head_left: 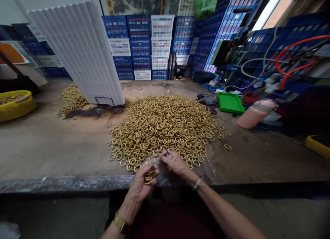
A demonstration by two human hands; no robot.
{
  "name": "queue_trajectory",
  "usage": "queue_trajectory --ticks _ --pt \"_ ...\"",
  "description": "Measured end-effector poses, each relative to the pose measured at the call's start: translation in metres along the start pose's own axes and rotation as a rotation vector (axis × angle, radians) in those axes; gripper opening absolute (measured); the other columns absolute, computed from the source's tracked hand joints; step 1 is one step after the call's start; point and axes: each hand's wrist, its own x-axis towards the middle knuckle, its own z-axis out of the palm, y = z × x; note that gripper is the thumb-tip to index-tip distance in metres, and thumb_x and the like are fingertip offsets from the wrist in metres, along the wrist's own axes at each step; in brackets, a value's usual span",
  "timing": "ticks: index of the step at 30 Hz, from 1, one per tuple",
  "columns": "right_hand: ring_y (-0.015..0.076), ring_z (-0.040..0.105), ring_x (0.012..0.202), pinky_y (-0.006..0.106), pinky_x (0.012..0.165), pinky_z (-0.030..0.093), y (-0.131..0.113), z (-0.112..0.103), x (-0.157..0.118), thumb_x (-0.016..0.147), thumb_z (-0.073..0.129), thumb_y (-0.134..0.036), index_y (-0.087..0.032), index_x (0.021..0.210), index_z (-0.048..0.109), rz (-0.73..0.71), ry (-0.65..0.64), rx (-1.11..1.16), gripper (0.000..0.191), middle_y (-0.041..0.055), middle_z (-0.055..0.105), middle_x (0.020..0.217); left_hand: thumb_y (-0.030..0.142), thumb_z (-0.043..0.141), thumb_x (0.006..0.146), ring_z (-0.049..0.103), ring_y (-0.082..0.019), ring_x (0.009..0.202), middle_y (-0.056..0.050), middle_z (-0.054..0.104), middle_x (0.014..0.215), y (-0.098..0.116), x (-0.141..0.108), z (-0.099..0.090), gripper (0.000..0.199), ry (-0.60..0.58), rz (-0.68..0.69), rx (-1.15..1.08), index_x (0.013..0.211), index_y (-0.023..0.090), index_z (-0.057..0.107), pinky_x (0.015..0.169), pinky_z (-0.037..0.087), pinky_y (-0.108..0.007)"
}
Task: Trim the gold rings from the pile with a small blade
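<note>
A big heap of brass-coloured rings [167, 120] covers the middle of the worktable. My left hand [143, 182], a gold watch on its wrist, is at the table's front edge with its fingers curled round several brass rings [149, 177]. Just right of it, at the near edge of the heap, my right hand [177, 165] is closed on a small tool [168, 155] with a dark thin tip and a pale part. The fingers hide most of this tool, and its exact kind cannot be made out. The two hands are apart.
A white corrugated panel [85, 53] stands in a wire holder at left, beside a smaller ring pile [73, 98]. A yellow basin [17, 106] is far left. At right are a green tray [230, 102], a pink bottle [255, 113] and hoses. Stacked crates [139, 43] line the back.
</note>
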Motion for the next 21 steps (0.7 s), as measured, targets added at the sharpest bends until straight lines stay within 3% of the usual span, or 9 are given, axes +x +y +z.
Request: queue_trajectory --ticks 3,6,11,16,21 --pt "0.0040 0.032 0.040 0.017 0.039 0.025 -0.005 -0.005 -0.010 0.075 0.051 -0.037 -0.017 0.071 0.050 0.071 -0.097 0.110 0.021 -0.0068 0.042 0.053 0.029 0.067 0.066 0.051 -0.008 0.053 0.003 0.051 0.063 -0.002 0.001 0.006 0.023 0.005 0.109 0.178 0.075 0.016 0.050 0.037 0.029 -0.013" --pt "0.0032 0.032 0.040 0.016 0.038 0.025 -0.007 -0.006 -0.017 0.074 0.053 -0.040 -0.017 0.070 0.049 0.090 -0.197 0.160 0.024 -0.0078 0.040 0.052 0.037 0.064 0.068 0.043 -0.005 0.043 0.006 0.047 0.056 -0.007 0.003 0.009 0.030 0.055 0.239 0.423 0.088 0.018 0.052 0.035 0.029 -0.013" --pt "0.0024 0.030 0.037 0.015 0.035 0.025 -0.004 -0.001 -0.021 0.072 0.055 -0.045 -0.016 0.070 0.050 0.101 -0.275 0.225 0.029 -0.0084 0.038 0.051 0.042 0.054 0.075 0.034 -0.005 0.036 0.008 0.042 0.046 -0.014 0.006 0.005 0.030 0.028 0.307 0.690 0.090 0.016 0.054 0.035 0.028 -0.015" --pt "0.0014 0.030 0.035 0.015 0.032 0.022 -0.001 0.008 -0.023 0.071 0.051 -0.043 -0.017 0.069 0.046 0.184 -0.196 0.308 0.027 -0.0052 0.050 0.055 0.041 0.052 0.076 0.033 -0.005 0.037 0.007 0.043 0.046 -0.016 0.004 0.005 0.024 0.092 0.381 0.771 0.072 0.017 0.052 0.037 0.028 -0.015" --pt "0.0019 0.029 0.033 0.015 0.032 0.020 0.005 0.013 -0.021 0.070 0.051 -0.043 -0.019 0.074 0.044 0.229 -0.112 0.338 0.026 -0.0069 0.049 0.053 0.040 0.052 0.076 0.034 -0.005 0.036 0.008 0.039 0.044 -0.018 0.001 0.009 0.025 0.099 0.408 0.844 0.067 0.017 0.051 0.037 0.028 -0.016"
